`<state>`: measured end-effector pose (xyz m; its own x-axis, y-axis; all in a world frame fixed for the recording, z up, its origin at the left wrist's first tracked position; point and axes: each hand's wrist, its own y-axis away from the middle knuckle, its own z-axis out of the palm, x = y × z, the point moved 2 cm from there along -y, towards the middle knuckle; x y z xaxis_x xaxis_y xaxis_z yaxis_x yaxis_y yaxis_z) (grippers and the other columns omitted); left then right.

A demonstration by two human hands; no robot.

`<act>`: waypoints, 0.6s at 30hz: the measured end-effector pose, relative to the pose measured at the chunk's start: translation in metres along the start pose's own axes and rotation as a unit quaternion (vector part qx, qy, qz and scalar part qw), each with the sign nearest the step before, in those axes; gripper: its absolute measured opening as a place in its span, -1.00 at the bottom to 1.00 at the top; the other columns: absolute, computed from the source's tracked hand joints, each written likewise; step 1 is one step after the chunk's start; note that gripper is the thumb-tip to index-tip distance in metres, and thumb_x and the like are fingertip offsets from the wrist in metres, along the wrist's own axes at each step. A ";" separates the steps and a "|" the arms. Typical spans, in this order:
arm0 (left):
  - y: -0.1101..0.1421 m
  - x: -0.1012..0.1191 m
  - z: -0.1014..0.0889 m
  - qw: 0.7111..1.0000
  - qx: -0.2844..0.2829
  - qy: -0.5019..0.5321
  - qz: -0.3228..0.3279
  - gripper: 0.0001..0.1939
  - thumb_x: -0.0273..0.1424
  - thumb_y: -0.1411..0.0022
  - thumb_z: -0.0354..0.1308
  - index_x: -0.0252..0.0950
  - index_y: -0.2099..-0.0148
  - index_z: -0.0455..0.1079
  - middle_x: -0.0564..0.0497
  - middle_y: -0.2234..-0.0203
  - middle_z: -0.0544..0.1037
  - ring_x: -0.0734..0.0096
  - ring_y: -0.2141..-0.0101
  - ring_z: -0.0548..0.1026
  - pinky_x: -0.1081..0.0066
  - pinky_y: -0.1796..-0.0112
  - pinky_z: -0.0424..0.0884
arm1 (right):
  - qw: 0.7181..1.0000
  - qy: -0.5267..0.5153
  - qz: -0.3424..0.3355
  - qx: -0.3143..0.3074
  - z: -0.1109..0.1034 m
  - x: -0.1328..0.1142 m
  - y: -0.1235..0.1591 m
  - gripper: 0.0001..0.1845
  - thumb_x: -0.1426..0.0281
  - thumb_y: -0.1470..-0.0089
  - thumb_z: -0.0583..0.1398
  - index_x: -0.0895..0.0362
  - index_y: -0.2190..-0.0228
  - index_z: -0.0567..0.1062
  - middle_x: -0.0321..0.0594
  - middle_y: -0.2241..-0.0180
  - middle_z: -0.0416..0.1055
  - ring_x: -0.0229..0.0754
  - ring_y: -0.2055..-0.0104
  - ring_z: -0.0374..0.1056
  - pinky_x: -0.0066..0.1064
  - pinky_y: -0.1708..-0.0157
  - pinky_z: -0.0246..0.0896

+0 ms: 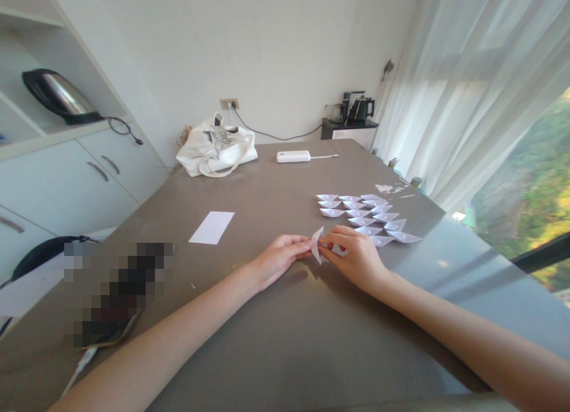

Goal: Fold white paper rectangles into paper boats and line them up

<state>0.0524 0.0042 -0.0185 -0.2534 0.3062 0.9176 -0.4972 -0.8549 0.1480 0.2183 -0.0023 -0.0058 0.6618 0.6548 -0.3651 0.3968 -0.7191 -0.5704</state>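
Observation:
Between my two hands, above the middle of the table, is a small white folded paper boat point(317, 246), turned with its points up and down. My left hand point(285, 254) pinches it from the left side with thumb and fingers. From the right, my right hand point(356, 254) grips it with closed fingertips. Just beyond my right hand, several finished-looking paper boats point(356, 213) lie in slanting rows. A flat sheet of white paper point(212, 228) rests on the table to the left of my hands.
A white bag point(216, 148) sits at the far left of the grey table point(262, 192). Near the back lies a white power bank point(293, 157) with a short cable. A pixelated dark object point(118, 299) is at the left edge. Paper scraps point(389, 189) lie at the right.

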 end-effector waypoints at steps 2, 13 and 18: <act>0.000 0.000 0.000 1.000 -0.001 0.005 -0.003 -0.78 -0.33 0.02 0.33 -0.41 0.37 0.51 -0.04 0.45 0.55 0.40 0.32 0.46 0.39 0.14 0.27 | 1.000 -0.012 0.008 -0.005 0.000 0.001 0.000 -0.90 0.47 -0.04 0.20 0.13 0.46 0.54 -0.28 0.50 0.39 -0.32 0.51 0.22 -0.51 0.50 0.08; 0.003 0.000 -0.001 1.000 0.003 -0.012 -0.025 -0.71 -0.34 0.04 0.36 -0.42 0.28 0.50 -0.06 0.40 0.55 0.40 0.33 0.46 0.40 0.16 0.29 | 1.000 -0.023 0.017 0.004 0.000 0.001 0.001 -0.89 0.45 -0.04 0.21 0.15 0.46 0.56 -0.28 0.52 0.38 -0.31 0.52 0.23 -0.51 0.50 0.07; 0.002 -0.001 -0.002 1.000 -0.005 -0.019 -0.024 -0.70 -0.34 0.04 0.36 -0.43 0.26 0.50 -0.03 0.45 0.53 0.42 0.34 0.46 0.41 0.18 0.29 | 1.000 0.000 0.011 0.005 0.000 -0.001 0.001 -0.89 0.48 -0.03 0.21 0.16 0.48 0.55 -0.29 0.53 0.37 -0.33 0.52 0.22 -0.52 0.51 0.04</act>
<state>0.0498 0.0028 -0.0195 -0.1977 0.3302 0.9230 -0.5169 -0.8351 0.1880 0.2183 -0.0038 -0.0057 0.6696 0.6393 -0.3780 0.3756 -0.7306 -0.5703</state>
